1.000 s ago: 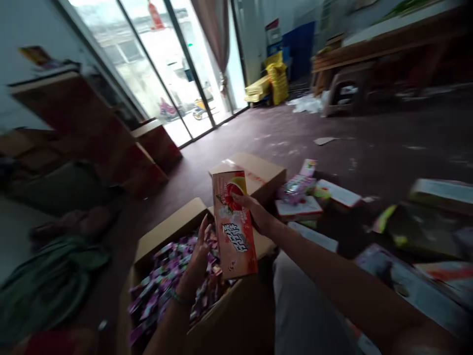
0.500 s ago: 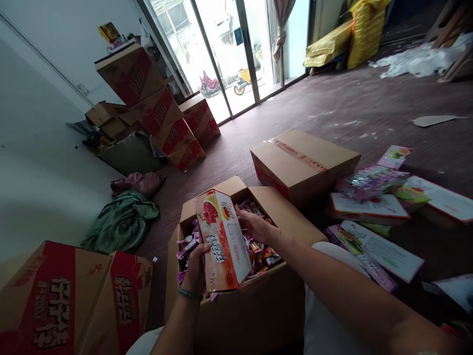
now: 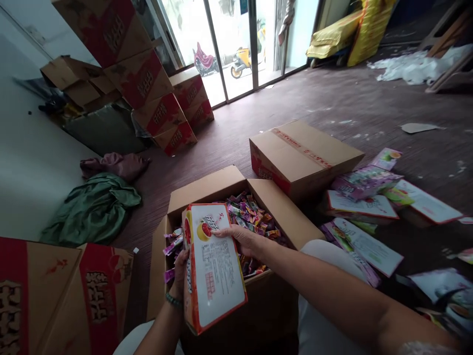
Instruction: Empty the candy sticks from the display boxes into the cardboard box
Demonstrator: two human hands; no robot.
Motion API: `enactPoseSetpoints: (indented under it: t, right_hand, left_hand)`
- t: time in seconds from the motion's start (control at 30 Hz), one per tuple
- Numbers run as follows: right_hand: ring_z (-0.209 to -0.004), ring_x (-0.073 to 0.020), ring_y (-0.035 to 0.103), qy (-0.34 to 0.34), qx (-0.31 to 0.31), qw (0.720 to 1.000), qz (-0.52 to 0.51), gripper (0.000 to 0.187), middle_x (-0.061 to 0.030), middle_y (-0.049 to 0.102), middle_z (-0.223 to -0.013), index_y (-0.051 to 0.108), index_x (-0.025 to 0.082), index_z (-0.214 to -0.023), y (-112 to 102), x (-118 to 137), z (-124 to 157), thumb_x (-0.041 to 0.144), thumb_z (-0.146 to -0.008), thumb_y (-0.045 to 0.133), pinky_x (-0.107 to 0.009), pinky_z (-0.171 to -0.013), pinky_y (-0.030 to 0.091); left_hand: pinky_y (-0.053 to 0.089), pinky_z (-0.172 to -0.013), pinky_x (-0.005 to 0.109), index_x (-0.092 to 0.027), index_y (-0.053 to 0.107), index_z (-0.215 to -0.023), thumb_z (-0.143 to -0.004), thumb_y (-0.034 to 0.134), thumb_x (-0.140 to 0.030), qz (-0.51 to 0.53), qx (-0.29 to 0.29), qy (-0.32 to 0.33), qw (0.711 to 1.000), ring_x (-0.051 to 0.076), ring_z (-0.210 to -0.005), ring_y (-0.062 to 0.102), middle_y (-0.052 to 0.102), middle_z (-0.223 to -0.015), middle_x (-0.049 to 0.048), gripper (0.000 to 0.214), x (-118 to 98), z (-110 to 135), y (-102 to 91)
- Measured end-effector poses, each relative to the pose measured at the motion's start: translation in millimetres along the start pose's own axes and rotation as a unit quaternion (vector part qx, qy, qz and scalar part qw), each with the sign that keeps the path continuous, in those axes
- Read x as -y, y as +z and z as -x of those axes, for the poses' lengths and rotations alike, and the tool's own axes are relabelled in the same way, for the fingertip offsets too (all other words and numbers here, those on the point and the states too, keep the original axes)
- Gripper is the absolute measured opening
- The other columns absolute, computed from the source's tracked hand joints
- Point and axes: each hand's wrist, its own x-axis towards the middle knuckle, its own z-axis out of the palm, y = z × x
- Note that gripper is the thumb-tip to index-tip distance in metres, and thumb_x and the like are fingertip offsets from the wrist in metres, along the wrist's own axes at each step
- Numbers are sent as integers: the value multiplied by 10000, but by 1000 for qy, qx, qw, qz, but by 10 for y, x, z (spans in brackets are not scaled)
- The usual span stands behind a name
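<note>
A printed candy box [image 3: 218, 271], with a white back panel and red-orange edges, is tilted over an open carton [image 3: 207, 185]. My left hand [image 3: 180, 271], a beaded bracelet at its wrist, grips the box's left side, its fingers partly hidden behind it. My right hand [image 3: 242, 239] holds the right edge, with fingers lying over the white panel near a grapefruit picture. Below the box, the carton is filled with small wrapped candies [image 3: 251, 212] in purple and orange wrappers.
A taped carton [image 3: 306, 158] stands beyond the open one. Printed flat boxes and packs [image 3: 364, 246] lie on the floor at right. Red-and-brown cartons [image 3: 99, 291] stand at near left; more are stacked [image 3: 144, 84] behind. Green cloth [image 3: 96, 207] lies by the wall.
The candy box has turned so its white panel faces up toward me, and it has come lower and nearer. My right hand has moved from its edge onto the panel. The view has shifted.
</note>
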Motion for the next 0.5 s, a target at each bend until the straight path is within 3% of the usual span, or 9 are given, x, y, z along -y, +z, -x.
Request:
enactPoseSetpoints:
  t: [0.2,0.33,0.4,0.5]
  right_hand:
    - [-756,-225,719,10,-64,997,30,333,-103,753,-832,698,111,-905,-66,106,-223,252,-633,827,-376,-832,574]
    - [-736,-219,704,-24,-99,989,103,338,-89,744,-789,687,122,-830,-79,321,-331,277,-586,862,-345,-741,584]
    - [-741,-231,695,-60,-144,973,173,384,-81,734,-781,666,137,-799,-105,399,-353,305,-534,888,-340,-696,574]
    - [-752,-235,676,-121,-245,912,307,453,-62,717,-791,631,160,-789,-174,456,-345,326,-472,910,-309,-631,531]
  left_hand:
    - [530,-960,470,-124,679,-1121,-694,705,-282,4,14,-57,998,349,-1018,681,764,-939,106,456,-120,-126,81]
    - [545,-936,469,-112,613,-1240,-732,681,-284,29,16,-17,999,337,-993,691,755,-998,113,540,-159,-247,199]
    - [546,-940,467,-118,601,-1258,-752,671,-285,31,21,-13,999,331,-986,695,748,-1034,113,538,-153,-296,209]
    - [541,-956,458,-127,602,-1262,-774,662,-255,14,26,-16,999,319,-982,698,741,-1067,110,508,-155,-337,197]
